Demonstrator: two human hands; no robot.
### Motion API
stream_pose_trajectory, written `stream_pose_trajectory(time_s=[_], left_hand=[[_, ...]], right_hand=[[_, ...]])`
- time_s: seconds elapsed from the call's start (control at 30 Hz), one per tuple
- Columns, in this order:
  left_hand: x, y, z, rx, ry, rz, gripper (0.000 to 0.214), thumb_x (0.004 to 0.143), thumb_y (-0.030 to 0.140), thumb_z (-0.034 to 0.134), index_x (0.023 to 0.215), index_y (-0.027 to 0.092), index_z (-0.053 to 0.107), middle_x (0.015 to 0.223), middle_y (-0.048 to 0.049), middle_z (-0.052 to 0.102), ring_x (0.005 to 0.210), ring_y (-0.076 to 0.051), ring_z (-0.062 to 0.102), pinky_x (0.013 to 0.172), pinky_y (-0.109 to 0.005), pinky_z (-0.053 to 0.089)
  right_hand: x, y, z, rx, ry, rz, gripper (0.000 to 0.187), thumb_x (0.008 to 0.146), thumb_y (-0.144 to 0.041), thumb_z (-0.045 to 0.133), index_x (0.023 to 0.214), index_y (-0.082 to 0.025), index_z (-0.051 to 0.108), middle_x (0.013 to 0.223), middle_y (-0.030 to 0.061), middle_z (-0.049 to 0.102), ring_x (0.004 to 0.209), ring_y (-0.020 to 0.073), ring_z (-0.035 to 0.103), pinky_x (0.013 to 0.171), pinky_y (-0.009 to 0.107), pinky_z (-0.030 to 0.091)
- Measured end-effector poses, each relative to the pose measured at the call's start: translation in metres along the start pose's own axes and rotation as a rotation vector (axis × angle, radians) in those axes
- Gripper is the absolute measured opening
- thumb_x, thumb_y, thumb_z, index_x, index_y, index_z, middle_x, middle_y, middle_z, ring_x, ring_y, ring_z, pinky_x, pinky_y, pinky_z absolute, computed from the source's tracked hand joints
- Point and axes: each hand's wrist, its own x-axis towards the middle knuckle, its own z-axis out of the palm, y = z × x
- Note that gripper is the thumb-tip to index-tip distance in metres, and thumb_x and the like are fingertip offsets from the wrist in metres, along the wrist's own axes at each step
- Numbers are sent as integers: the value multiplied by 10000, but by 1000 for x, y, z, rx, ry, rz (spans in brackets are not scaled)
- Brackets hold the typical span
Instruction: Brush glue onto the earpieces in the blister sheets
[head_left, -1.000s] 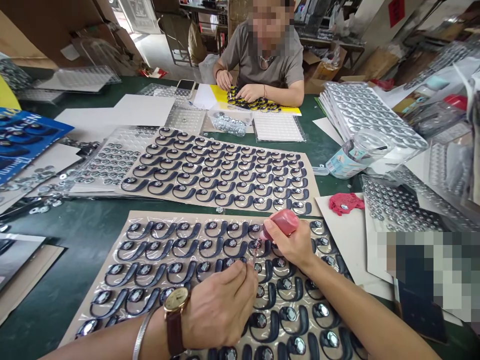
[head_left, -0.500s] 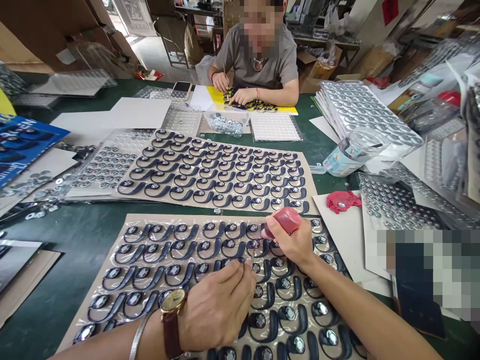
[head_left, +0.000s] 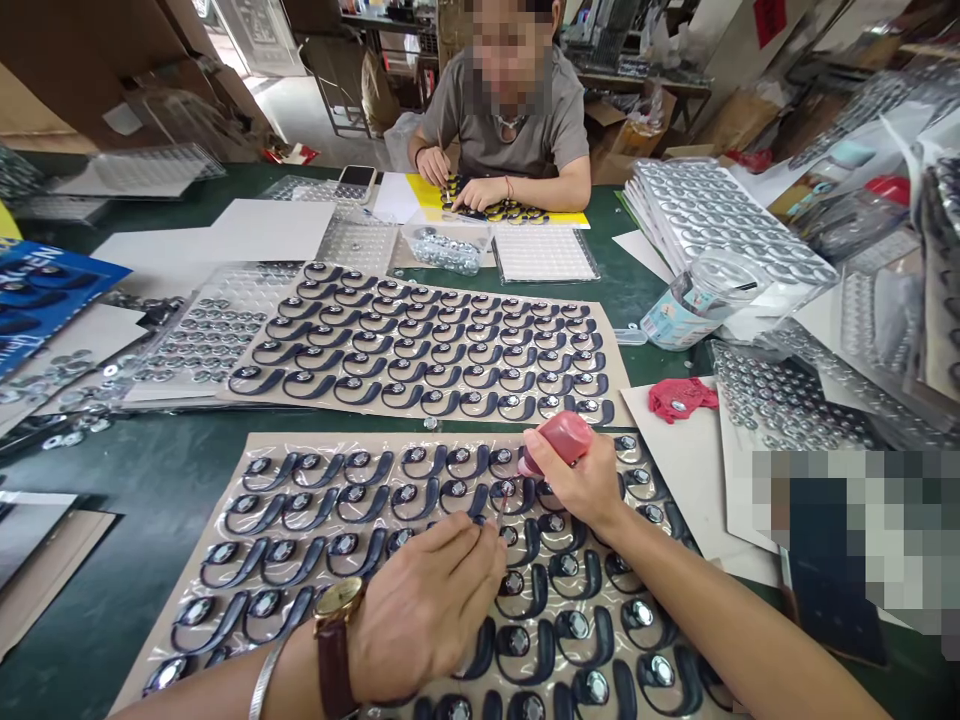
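Observation:
My right hand [head_left: 589, 480] is wrapped round a small red squeeze bottle [head_left: 562, 440], its nozzle end pointing down and left at the rows. Pinched in my left hand [head_left: 435, 600], which wears a watch [head_left: 339, 598], is a thin pointed tool [head_left: 501, 512]; its kind is hard to make out. The tool's tip is at a black hook-shaped piece with a shiny round stud [head_left: 507, 489]. Many such pieces lie in rows under clear film on a brown cardboard sheet [head_left: 255, 445]. My left hand and forearm hide part of the rows.
Beyond lies a second card of black hook pieces [head_left: 442, 350]. A co-worker [head_left: 510, 130] sits across the table, hands over a yellow sheet [head_left: 424, 190]. A plastic cup [head_left: 675, 315], red cloth [head_left: 681, 398] and trays of metal studs [head_left: 787, 395] stand to the right; loose studs [head_left: 75, 430] lie left.
The view has shifted slightly. Both hands keep nearly the same place over the card, with the bottle and the thin tool still held.

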Motion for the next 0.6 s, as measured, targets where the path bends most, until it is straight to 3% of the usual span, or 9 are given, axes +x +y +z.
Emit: stream_pose_trajectory(time_s=[0.33, 0.6], left_hand=[[3, -5, -5, -59, 24, -40, 394, 929, 52, 252, 1047, 48, 628, 968, -151, 685, 878, -195, 648, 786, -368, 553], [-2, -9, -4, -141, 46, -93, 369, 811, 15, 357, 1081, 53, 607, 1001, -135, 684, 884, -216, 658, 776, -418, 560]], right_hand=[[-1, 2, -5, -29, -47, 24, 358, 879, -384, 565, 578, -194, 607, 520, 9, 632, 494, 144, 581, 568, 267, 485], [-1, 0, -5, 2, -23, -9, 342, 864, -350, 588, 559, -196, 606, 501, -6, 631, 454, 128, 549, 520, 255, 444]])
